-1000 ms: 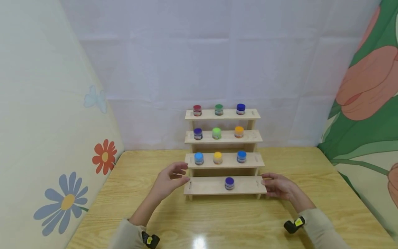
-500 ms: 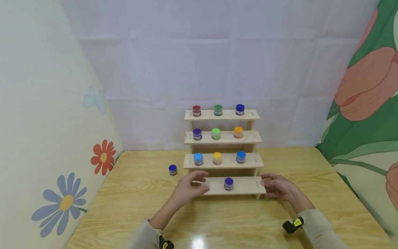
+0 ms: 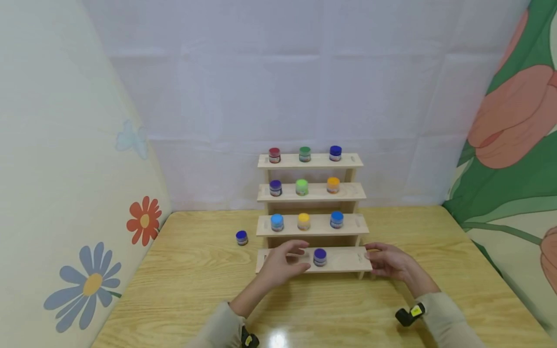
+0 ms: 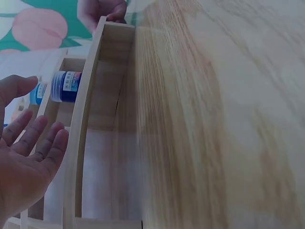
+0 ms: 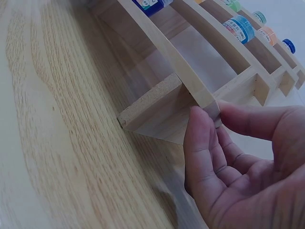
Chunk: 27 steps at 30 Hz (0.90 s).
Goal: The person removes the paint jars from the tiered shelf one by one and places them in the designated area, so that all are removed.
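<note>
A stepped wooden display rack (image 3: 287, 263) stands on the table, with small round paint jars on its tiers. My left hand (image 3: 280, 266) is over the lowest tier, thumb and fingers apart and holding nothing. Just right of its fingertips sits a purple-lidded paint jar (image 3: 320, 257); the left wrist view shows this jar (image 4: 66, 87) beyond the spread fingers. At the rack's right end, my right hand (image 3: 389, 262) pinches the corner of the lowest shelf board (image 5: 164, 45) between thumb and fingers, as the right wrist view shows.
Upper tiers carry three jars each, among them a yellow jar (image 3: 303, 222), a light green jar (image 3: 301, 187) and a red jar (image 3: 274, 155). One blue-lidded jar (image 3: 241, 238) stands on the wooden table (image 3: 196, 261) left of the rack. A white cloth (image 3: 296, 87) hangs behind.
My left hand has moved right from the rack's left end across the lowest tier towards the purple jar, revealing the blue-lidded jar on the table. The right hand keeps its grip.
</note>
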{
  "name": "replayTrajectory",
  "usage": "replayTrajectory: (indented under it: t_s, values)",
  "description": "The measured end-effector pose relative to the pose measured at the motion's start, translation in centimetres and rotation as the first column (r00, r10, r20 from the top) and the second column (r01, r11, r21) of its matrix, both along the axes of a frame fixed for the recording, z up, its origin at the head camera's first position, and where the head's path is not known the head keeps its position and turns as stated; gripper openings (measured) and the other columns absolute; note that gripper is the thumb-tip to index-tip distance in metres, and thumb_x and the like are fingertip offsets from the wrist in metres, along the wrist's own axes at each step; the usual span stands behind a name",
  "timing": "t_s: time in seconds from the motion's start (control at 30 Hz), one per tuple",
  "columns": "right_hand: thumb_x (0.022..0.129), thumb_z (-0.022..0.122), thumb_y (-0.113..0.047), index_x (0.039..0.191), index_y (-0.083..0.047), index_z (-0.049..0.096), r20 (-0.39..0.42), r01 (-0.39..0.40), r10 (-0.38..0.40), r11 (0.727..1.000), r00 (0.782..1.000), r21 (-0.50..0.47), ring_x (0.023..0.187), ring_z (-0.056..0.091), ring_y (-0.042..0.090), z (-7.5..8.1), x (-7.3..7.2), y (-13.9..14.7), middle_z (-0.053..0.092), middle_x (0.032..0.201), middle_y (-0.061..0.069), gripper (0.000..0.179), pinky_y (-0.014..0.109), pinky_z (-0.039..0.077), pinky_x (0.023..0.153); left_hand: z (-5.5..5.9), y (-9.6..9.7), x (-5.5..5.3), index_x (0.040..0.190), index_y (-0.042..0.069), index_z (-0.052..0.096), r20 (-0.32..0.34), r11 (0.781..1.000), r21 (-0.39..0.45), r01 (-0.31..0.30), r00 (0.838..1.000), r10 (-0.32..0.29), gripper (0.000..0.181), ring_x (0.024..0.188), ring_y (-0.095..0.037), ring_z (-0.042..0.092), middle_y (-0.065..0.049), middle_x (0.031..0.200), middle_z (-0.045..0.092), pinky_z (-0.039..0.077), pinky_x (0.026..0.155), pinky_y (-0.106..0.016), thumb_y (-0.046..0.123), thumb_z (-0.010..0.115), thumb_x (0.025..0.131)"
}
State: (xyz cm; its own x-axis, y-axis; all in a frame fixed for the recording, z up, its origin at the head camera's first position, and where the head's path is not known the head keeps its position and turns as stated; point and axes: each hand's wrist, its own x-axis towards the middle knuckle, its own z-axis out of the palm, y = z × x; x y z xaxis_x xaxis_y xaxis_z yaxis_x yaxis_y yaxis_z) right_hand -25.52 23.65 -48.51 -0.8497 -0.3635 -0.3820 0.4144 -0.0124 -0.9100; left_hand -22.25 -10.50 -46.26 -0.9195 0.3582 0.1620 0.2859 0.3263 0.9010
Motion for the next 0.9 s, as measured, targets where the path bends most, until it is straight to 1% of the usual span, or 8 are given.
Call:
replayTrajectory:
  t_s: [0.3, 0.57, 0.9]
  values:
    - [0.099, 0.061, -0.008, 0.144, 0.004, 0.038, 0.001, 0.013, -0.013, 1.000, 1.000, 0.012, 0.078, 0.069, 0.012, 0.0, -0.1, -0.1, 0.072, 0.091, 0.002, 0.052, 0.025, 0.060, 0.066, 0.1, 1.2, -0.2, 0.134, 0.009, 0.062, 0.003, 0.997, -0.082, -0.008, 1.000, 0.008, 0.049, 0.113, -0.027, 0.065, -0.007, 0.128, 0.067, 0.054, 0.100, -0.044, 0.017, 0.079, 0.089]
    - [0.098, 0.062, -0.008, 0.141, 0.002, 0.042, 0.005, 0.015, -0.015, 1.000, 1.000, 0.002, 0.077, 0.069, 0.012, 0.1, -0.1, 0.0, 0.072, 0.089, 0.002, 0.048, 0.025, 0.060, 0.065, -0.4, 2.3, -0.8, 0.133, 0.006, 0.062, -0.007, 0.997, -0.076, 0.002, 1.000, -0.002, 0.050, 0.117, -0.030, 0.064, -0.013, 0.131, 0.065, 0.053, 0.102, -0.044, 0.013, 0.080, 0.087]
    - [0.099, 0.062, -0.009, 0.144, 0.005, 0.038, -0.001, 0.014, -0.014, 1.000, 1.000, 0.017, 0.079, 0.070, 0.012, 0.0, -0.1, 0.0, 0.072, 0.091, 0.002, 0.053, 0.026, 0.060, 0.067, -0.6, 3.6, -1.0, 0.130, 0.008, 0.064, 0.013, 0.995, -0.100, -0.019, 1.000, 0.020, 0.049, 0.119, -0.029, 0.064, -0.011, 0.130, 0.066, 0.053, 0.103, -0.041, 0.010, 0.082, 0.085]
